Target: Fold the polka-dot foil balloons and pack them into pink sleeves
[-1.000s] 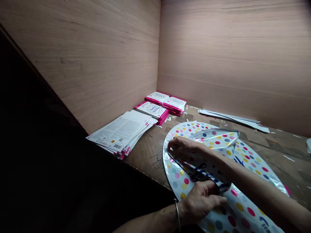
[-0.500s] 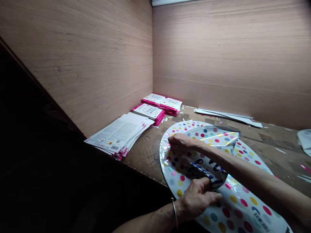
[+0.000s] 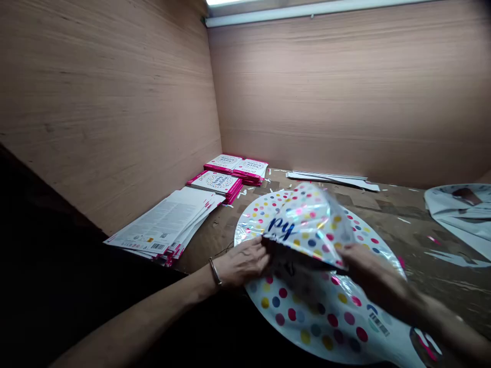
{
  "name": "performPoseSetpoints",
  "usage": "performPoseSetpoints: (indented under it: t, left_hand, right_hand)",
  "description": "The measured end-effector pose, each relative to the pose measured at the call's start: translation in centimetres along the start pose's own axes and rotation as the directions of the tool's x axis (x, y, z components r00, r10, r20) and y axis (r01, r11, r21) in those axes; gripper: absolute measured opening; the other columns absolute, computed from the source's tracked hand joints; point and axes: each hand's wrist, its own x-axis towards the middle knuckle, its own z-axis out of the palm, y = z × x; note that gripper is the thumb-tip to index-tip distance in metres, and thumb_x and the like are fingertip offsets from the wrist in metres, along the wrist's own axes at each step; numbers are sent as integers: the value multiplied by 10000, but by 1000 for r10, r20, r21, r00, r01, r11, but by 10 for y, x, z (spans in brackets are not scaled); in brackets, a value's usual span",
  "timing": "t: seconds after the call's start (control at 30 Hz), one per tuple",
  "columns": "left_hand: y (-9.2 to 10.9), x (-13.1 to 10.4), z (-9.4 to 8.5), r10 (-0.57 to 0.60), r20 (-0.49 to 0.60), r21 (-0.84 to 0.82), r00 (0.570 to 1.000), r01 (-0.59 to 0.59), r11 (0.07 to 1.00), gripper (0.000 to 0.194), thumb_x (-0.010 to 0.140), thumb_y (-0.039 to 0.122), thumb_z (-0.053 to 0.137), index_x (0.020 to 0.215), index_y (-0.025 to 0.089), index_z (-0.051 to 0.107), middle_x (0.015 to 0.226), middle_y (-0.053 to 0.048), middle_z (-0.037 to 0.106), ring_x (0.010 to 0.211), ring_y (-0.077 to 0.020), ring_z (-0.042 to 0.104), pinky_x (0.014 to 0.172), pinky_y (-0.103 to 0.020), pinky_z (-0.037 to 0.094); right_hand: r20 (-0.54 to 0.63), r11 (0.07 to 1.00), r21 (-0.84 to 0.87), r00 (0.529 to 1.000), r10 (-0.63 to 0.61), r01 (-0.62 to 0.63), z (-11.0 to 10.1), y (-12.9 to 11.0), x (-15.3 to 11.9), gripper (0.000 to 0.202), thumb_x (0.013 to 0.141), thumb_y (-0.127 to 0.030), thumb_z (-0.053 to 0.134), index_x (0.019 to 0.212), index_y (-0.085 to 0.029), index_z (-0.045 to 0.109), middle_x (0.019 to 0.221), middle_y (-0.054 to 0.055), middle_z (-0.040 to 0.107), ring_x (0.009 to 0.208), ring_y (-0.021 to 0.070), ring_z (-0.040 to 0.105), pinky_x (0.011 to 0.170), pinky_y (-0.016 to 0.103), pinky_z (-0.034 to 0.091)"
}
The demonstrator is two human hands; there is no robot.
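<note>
A large white foil sheet [image 3: 307, 327] with colored dots lies over the table's front edge, its narrow end toward the lower right. Above it, a folded dotted piece [image 3: 307, 220] with dark blue lettering is raised between my hands. My left hand [image 3: 245, 261], with a bracelet at the wrist, pinches this piece at its left corner. My right hand [image 3: 356, 258] is blurred and closed at the right corner of the same piece. Whether the raised piece is joined to the sheet below cannot be made out.
Pink-edged printed cards [image 3: 217, 182] stand in stacks along the left wall, with fanned white printed sheets [image 3: 164, 220] nearer the edge. White strips [image 3: 333, 179] lie by the back wall. A crumpled white item [image 3: 456, 214] is at the right. Paper scraps dot the table.
The view has shifted right. My left hand has moved up and left, while my right hand has moved back to the right. The dotted piece is now lifted and spread between them.
</note>
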Motion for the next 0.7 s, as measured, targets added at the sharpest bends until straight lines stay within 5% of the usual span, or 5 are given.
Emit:
performPoseSetpoints:
  t: [0.1, 0.23, 0.5, 0.63, 0.7]
  left_hand:
    - [20, -4, -5, 33, -101, -173, 994, -50, 984, 323, 902, 367, 416, 741, 139, 579, 755, -67, 627, 739, -179, 583, 789, -326, 451]
    - [35, 13, -2, -125, -273, -249, 954, 56, 967, 665, 829, 594, 413, 1208, 51, 475, 1261, -198, 489, 1227, -325, 373, 1018, -476, 279]
    - [24, 19, 47, -68, -1, -345, 998, 63, 936, 862, 771, 673, 420, 1408, 131, 209, 1447, -185, 214, 1338, -354, 137, 1064, -537, 102]
    - [23, 19, 40, -59, -29, -381, 998, 44, 924, 860, 733, 706, 442, 1401, 201, 247, 1451, -122, 244, 1339, -331, 158, 1086, -509, 62]
    - [20, 18, 35, -50, -16, -372, 999, 41, 927, 919, 731, 719, 425, 1408, 132, 219, 1453, -169, 211, 1340, -352, 133, 1081, -518, 58]
  right_hand:
    - [121, 997, 74, 992, -39, 30, 17, -25, -26, 308, 841, -131, 356, 998, -321, 542, 722, 0, 608, 607, 150, 583, 552, 234, 496]
    - [286, 997, 71, 958, 10, -31, 17, -36, -41, 359, 790, -78, 380, 1008, -311, 546, 783, 31, 620, 685, 193, 583, 577, 270, 486]
    - [483, 979, 193, 861, -157, 70, 30, -32, 0, 343, 842, -435, 496, 1136, -263, 536, 1165, 58, 569, 1084, 214, 494, 1015, 407, 311]
    - [511, 952, 227, 808, -294, 203, 74, 13, 61, 455, 903, -403, 385, 1341, -280, 371, 1409, 34, 366, 1322, 212, 239, 1093, 486, 51]
    - [586, 1000, 26, 810, -29, 17, 99, 61, 73, 431, 918, -398, 337, 1332, -290, 392, 1443, 19, 304, 1351, 224, 158, 1083, 508, 23]
